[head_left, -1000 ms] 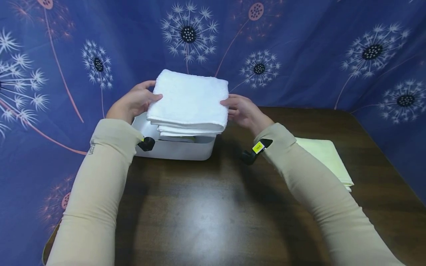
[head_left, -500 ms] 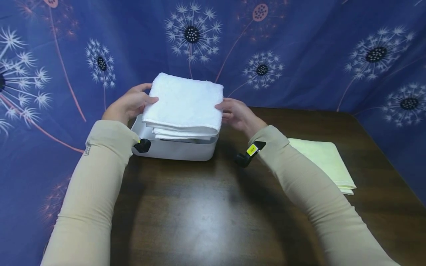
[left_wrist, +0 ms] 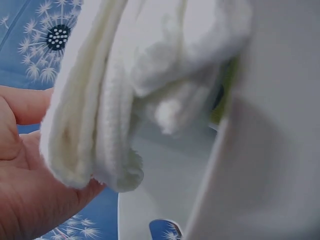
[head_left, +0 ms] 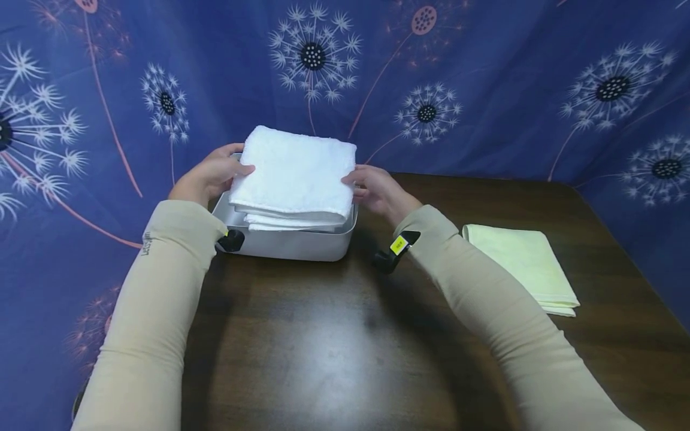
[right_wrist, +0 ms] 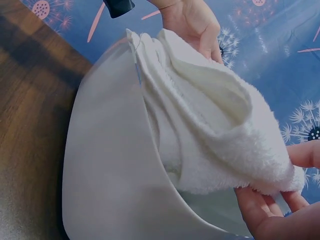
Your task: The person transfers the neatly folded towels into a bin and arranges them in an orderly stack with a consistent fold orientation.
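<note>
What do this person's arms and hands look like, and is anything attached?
The long beige fabric left sleeve has small dark lettering near its cuff; the matching right sleeve shows none. At the cuffs, the small black left device shows a bit of yellow, and the small black right device a yellow rectangular label with dark print. The left hand and right hand wear no gloves.

We look onto a dark wood-grain surface (head_left: 334,323) backed and flanked by blue dandelion-print fabric (head_left: 372,120); the folded white towel (head_left: 296,173) and pale yellow cloth (head_left: 523,263) hint at a home, though we cannot tell for certain
</note>
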`<state>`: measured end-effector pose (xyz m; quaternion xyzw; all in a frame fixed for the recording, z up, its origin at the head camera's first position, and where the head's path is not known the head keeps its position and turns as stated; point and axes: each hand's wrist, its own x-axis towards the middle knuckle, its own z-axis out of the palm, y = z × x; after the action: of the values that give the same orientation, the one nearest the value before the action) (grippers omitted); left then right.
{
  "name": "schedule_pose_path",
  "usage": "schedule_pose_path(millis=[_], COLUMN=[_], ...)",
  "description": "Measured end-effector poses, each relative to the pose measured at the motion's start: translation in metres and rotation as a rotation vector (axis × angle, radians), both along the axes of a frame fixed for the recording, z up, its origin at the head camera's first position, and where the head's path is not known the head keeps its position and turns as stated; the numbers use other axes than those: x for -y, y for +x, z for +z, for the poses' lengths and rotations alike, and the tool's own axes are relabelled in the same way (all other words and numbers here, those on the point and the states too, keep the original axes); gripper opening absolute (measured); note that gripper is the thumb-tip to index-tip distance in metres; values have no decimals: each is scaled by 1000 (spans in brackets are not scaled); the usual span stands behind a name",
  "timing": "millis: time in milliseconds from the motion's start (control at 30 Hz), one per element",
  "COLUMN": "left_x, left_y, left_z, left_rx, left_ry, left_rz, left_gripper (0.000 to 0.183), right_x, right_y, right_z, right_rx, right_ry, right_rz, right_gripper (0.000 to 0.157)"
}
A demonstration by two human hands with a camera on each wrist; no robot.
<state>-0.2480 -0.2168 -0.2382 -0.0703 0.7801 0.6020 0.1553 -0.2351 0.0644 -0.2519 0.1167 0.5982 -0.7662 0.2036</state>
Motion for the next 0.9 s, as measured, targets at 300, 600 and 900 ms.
schedule_pose_path(millis=[300, 600, 900], left_x=[2, 4, 5], left_y=[-3, -4, -2], left_z=[-10, -14, -22], left_rx=[2, 79, 197], left_ry=[-26, -47, -70], left_rz=[-10, -52, -121], left_gripper=[67, 66, 67], right_x=[7, 9, 15], right_y=[-2, -3, -3], right_z=[-7, -10, -13], right_rx=[38, 49, 13], right_ry=[30, 61, 182], right_rz=[-19, -8, 33], right_gripper=[57, 60, 37])
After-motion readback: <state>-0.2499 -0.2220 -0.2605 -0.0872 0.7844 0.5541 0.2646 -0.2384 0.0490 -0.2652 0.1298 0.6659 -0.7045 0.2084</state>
